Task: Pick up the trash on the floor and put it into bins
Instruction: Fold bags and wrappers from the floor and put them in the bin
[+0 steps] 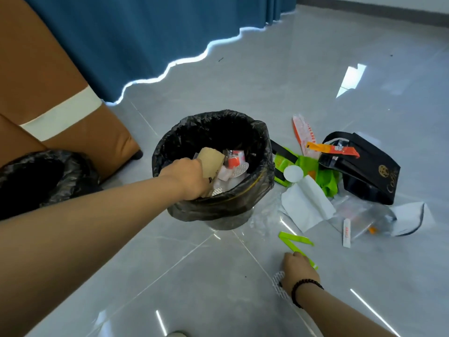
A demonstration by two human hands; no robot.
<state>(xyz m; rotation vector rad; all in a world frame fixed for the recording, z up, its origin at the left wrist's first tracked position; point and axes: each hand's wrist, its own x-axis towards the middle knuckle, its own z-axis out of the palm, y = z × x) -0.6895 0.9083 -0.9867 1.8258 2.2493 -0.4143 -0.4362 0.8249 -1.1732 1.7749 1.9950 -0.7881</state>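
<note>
A bin lined with a black bag (255,190) stands in the middle of the floor with wrappers inside. My left hand (187,178) reaches over its near rim and grips a brown paper cup (211,160) inside the bin. My right hand (297,271) is down on the floor at the lower right, fingers curled over a green plastic strip (295,239); a white patterned wrapper (278,280) lies partly under the wrist. Trash is piled right of the bin: white tissue (307,205), a green bag (323,173), a black bag (366,171), an orange packet (332,149).
A second black-lined bin (60,176) sits at the left beside a brown sofa (43,76). A blue curtain (158,32) hangs behind. A clear plastic bag (364,217) and a white sachet (347,232) lie on the glossy grey tiles at the right.
</note>
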